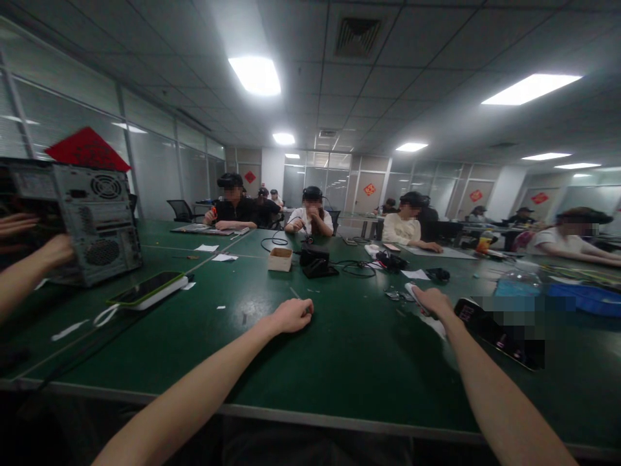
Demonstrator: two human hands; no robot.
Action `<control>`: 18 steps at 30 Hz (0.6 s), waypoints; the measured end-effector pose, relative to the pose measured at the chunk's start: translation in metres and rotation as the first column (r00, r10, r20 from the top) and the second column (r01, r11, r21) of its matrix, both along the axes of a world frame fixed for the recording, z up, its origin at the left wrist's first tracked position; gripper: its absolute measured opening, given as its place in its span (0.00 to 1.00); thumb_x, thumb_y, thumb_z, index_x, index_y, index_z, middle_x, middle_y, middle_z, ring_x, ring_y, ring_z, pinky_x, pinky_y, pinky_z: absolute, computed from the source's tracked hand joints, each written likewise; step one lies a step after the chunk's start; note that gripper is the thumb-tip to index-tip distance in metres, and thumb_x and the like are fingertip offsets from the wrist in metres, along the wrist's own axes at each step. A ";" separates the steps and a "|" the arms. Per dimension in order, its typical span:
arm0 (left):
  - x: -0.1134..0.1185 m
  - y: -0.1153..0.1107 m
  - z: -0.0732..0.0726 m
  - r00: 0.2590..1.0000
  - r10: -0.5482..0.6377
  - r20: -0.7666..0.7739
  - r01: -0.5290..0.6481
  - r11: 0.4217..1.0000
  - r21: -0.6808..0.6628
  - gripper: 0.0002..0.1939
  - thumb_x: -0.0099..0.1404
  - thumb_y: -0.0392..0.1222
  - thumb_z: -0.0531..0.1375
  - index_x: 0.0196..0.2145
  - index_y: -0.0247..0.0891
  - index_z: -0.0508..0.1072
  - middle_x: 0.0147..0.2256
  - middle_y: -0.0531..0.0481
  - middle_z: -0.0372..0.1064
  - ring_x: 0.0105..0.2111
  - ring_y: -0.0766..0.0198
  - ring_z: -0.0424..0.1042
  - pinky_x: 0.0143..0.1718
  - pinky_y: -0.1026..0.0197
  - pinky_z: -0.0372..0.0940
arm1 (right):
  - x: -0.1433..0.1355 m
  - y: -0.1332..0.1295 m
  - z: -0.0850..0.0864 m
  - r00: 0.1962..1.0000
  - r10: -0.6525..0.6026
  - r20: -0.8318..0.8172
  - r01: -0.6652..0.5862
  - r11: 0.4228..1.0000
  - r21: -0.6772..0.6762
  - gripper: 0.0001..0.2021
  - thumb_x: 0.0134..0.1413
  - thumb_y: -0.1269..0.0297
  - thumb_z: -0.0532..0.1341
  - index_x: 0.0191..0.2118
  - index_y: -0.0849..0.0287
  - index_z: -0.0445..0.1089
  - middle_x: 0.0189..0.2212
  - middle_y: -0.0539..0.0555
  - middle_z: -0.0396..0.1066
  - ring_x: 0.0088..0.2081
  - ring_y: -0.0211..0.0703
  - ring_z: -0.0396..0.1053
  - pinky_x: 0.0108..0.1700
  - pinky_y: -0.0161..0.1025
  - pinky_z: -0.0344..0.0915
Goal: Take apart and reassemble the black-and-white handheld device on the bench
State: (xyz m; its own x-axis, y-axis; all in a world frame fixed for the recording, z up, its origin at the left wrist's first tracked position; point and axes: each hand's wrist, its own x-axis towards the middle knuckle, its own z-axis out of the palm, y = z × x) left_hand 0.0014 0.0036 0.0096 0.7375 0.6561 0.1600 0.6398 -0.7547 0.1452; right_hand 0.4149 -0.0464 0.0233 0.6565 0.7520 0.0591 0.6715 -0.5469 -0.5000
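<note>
My left hand [292,315] rests on the green table [339,362] with its fingers curled in. Whatever may be inside them is hidden; a thin pale strip shows just beyond the knuckles. My right hand [435,301], farther right, is closed around a small white object [411,291] whose rounded end sticks out past the fingers. Its kind is not clear. Small shiny metal-looking pieces [398,296] lie just left of that object. White paper [436,325] shows under the right hand, and a black phone-like device [499,336] with a lit display lies right of the wrist.
At left, another person's hand [59,249] reaches into an open computer case [104,220]. Near it lies a phone [148,289] on a white block. Ahead are a small box [280,259], a black case [314,259] and cables. A blue tray [585,299] stands right. Several people sit around.
</note>
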 end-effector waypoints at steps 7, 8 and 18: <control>-0.001 -0.002 0.002 1.000 -0.005 -0.004 0.005 1.000 -0.024 0.10 0.62 0.41 0.51 0.41 0.42 0.66 0.35 0.50 0.71 0.34 0.61 0.70 0.32 0.63 0.62 | -0.024 0.000 0.018 0.974 0.209 0.091 -0.196 0.971 -0.134 0.25 0.59 0.52 0.45 0.28 0.64 0.72 0.25 0.61 0.72 0.27 0.45 0.70 0.28 0.36 0.60; -0.001 -0.002 0.002 1.000 -0.003 -0.006 0.003 1.000 -0.024 0.10 0.62 0.41 0.51 0.41 0.42 0.66 0.35 0.50 0.71 0.34 0.60 0.70 0.33 0.63 0.62 | -0.030 0.001 0.018 0.953 0.279 0.122 -0.261 0.955 -0.140 0.23 0.59 0.53 0.47 0.29 0.64 0.72 0.26 0.61 0.73 0.28 0.45 0.70 0.29 0.35 0.59; 0.000 -0.005 0.003 0.999 0.034 0.000 -0.034 0.999 -0.032 0.11 0.64 0.43 0.52 0.44 0.41 0.64 0.35 0.49 0.70 0.36 0.59 0.71 0.34 0.62 0.62 | -0.132 0.012 0.004 0.714 0.663 0.225 -0.651 0.747 -0.135 0.14 0.47 0.57 0.61 0.37 0.62 0.68 0.34 0.56 0.71 0.32 0.41 0.67 0.30 0.32 0.55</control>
